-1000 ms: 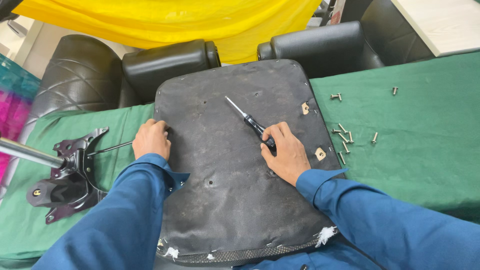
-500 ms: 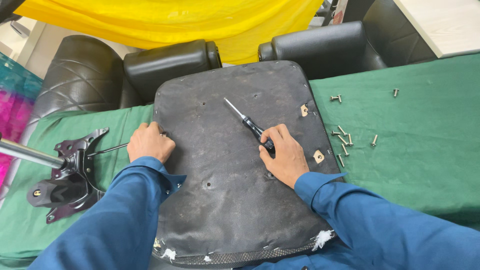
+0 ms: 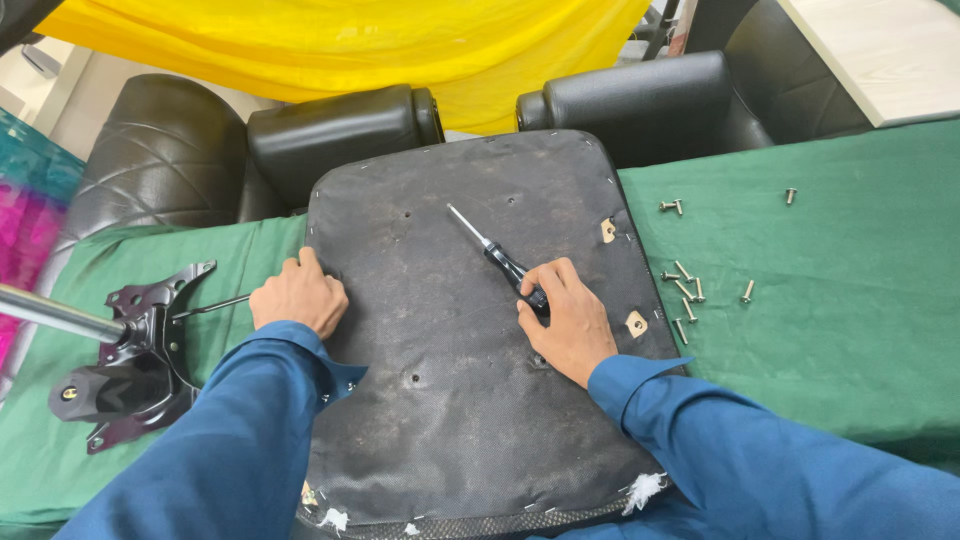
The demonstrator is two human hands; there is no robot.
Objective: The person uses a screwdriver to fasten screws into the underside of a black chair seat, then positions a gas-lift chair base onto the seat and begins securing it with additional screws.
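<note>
An upturned chair seat (image 3: 450, 400), its underside covered in worn dark grey fabric, lies on a green-covered table (image 3: 850, 330). My right hand (image 3: 565, 320) rests on the seat with its fingers on the black handle of a screwdriver (image 3: 497, 258), whose metal shaft points up and to the left. My left hand (image 3: 298, 297) grips the seat's left edge, fingers curled over it. Both arms wear blue sleeves.
A black metal chair mechanism (image 3: 130, 360) with a silver rod lies at the left on the cloth. Several loose screws (image 3: 685, 290) are scattered right of the seat. Black armrests (image 3: 340, 130) and chair parts stand behind, below a yellow cloth (image 3: 350, 40).
Both hands have stayed in nearly the same places. The left hand has shifted slightly on the seat's edge. The screwdriver has not moved.
</note>
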